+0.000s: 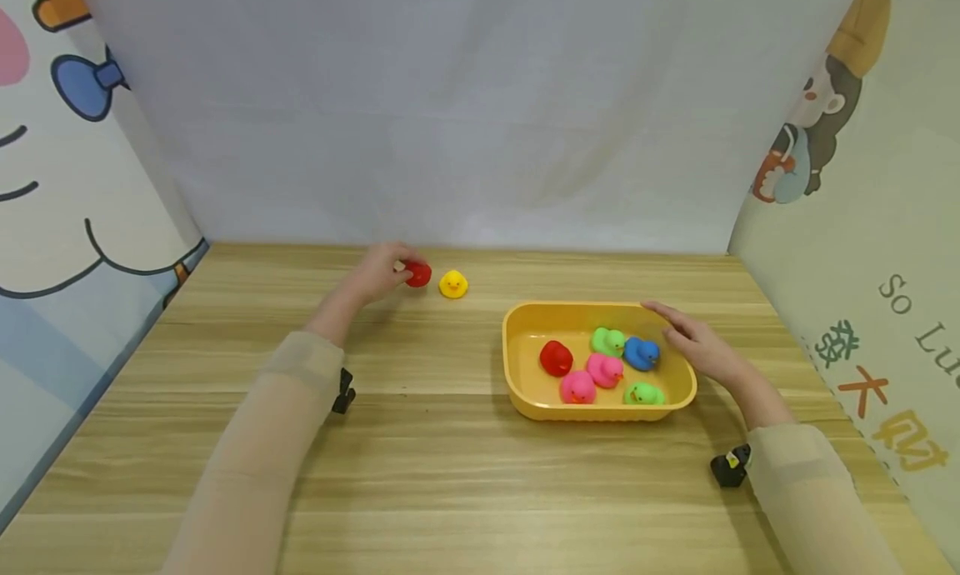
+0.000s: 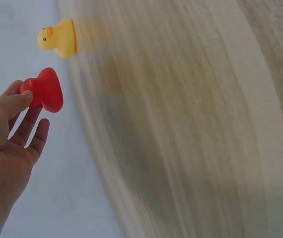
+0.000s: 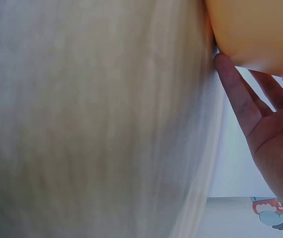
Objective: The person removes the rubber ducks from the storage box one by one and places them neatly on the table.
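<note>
Red duck (image 2: 51,92), pinched by left hand (image 1: 384,272); yellow duck (image 1: 453,285) sits at its three o'clock; basin (image 1: 585,412), touched by straight-fingered right hand (image 1: 702,347).

Behind the wooden table (image 1: 420,483) rises a white backdrop (image 1: 465,108) between cartoon-printed walls (image 1: 892,217), one with lettering (image 1: 864,386).

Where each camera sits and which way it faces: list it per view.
Head: on the head, facing forward and down at the tabletop; left grip, right grip and sleeved forearms show.
Left wrist: on that wrist, facing a red duck; the left grip pinching it shows.
Right wrist: on that wrist, facing tabletop and tub; right grip shows.
Head and left wrist share the yellow duck.
</note>
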Tool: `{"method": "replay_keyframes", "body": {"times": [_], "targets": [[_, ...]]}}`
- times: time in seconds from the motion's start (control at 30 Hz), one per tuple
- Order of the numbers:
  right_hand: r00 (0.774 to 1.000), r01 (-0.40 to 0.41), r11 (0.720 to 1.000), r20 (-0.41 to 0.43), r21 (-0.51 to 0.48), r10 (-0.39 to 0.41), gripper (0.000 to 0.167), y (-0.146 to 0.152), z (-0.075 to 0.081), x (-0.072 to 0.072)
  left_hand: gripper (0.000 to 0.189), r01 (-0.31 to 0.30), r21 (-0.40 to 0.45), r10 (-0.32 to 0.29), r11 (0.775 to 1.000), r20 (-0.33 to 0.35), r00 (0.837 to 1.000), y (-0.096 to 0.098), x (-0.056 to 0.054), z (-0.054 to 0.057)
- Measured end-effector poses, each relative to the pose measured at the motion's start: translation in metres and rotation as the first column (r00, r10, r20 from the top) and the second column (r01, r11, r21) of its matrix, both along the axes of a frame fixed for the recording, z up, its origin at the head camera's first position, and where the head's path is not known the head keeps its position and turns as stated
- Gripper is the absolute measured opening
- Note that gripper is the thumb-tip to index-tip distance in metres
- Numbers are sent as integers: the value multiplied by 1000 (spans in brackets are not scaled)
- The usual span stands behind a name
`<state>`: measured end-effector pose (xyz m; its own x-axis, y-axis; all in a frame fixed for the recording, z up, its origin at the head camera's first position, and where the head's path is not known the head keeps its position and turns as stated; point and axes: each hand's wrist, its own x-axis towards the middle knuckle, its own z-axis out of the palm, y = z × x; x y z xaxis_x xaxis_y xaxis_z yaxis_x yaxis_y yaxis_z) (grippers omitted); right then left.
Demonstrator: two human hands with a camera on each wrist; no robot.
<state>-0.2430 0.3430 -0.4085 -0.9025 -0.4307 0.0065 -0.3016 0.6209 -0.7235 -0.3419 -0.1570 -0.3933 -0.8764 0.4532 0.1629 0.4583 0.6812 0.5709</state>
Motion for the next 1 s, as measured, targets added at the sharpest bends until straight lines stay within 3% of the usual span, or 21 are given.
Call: {"method": "replay_keyframes", "body": {"times": [0.33,0.63,0.87,1.0], "targets": [[1000,0,1000,-1,0,0,47,0,2,0,28,15,-8,-15,1000,23,1000,-1,-5,-10],[1000,2,1000,10,-7,-2,48,-1,1,1,31,-12,-46,16,999,78,997,1,-5,-18],[1000,2,1000,9,-8,-2,47,-1,0,0,30,-21,-39,23,999,69,997,3,-6,-19],[1000,5,1000,5,-6,-5,47,-1,0,0,31,-37,-20,39,999,98,994,4,-4,-17]]}}
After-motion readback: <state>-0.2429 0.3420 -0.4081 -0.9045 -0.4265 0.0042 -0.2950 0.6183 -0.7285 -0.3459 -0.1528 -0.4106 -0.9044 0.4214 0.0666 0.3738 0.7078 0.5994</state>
